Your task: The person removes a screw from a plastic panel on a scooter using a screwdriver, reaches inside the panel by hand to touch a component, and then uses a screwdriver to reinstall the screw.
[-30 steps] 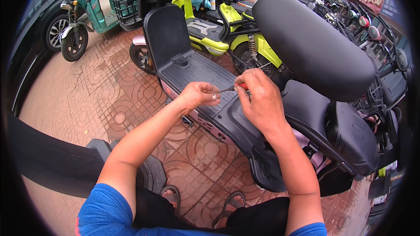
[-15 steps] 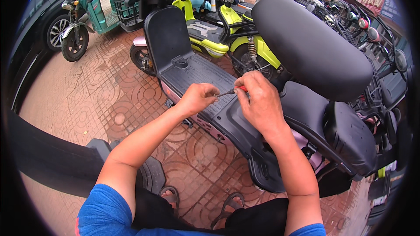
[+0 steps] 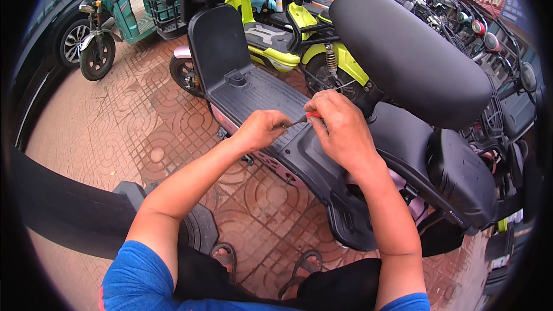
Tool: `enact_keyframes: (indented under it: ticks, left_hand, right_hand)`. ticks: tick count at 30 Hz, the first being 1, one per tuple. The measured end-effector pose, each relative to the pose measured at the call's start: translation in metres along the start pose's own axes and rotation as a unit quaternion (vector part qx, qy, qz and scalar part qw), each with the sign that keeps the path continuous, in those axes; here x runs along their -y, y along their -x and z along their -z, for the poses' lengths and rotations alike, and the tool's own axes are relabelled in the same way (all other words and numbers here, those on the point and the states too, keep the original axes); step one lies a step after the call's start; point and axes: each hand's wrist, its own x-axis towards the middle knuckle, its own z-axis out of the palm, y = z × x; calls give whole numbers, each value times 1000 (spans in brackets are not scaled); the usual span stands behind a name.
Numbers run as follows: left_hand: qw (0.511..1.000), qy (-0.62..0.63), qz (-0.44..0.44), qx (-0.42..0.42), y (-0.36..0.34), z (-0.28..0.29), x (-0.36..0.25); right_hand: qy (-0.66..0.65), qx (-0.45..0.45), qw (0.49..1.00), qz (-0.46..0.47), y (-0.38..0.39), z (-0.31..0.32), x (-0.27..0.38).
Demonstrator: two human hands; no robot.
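My right hand (image 3: pixel 340 132) grips a screwdriver-like tool with a red handle (image 3: pixel 314 114) and a thin dark shaft. The shaft reaches left to the pinched fingertips of my left hand (image 3: pixel 262 129), which are around a small metal piece (image 3: pixel 284 126), mostly hidden by the fingers. Both hands are held over a pink-and-black electric scooter, above its ribbed black footboard (image 3: pixel 259 89). The scooter's padded black seat (image 3: pixel 403 129) is to the right of my right hand, and a large black cushioned seat (image 3: pixel 409 57) is above and behind it.
A yellow-green scooter (image 3: pixel 340 66) stands behind, with many more two-wheelers beyond. A teal three-wheeler (image 3: pixel 129 20) and a dark car (image 3: pixel 55 6) are at upper left. A curved black object (image 3: pixel 69 201) lies at lower left, over patterned red paving (image 3: pixel 150 126) where my sandalled feet stand.
My left fingers have curled, so the small silver piece seen a second ago is now mostly covered. My right hand and the tool have shifted slightly leftward. Otherwise the scene is the same.
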Motion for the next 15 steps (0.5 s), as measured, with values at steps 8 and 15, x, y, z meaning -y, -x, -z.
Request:
enact_keyframes:
  ticks: [8, 15]
  left_hand:
    - [992, 55, 52, 101, 7, -11, -3]
    - [986, -32, 10, 164, 13, -19, -4]
  right_hand:
    - [18, 36, 999, -9, 11, -14, 1]
    - [24, 73, 996, -55, 24, -26, 2]
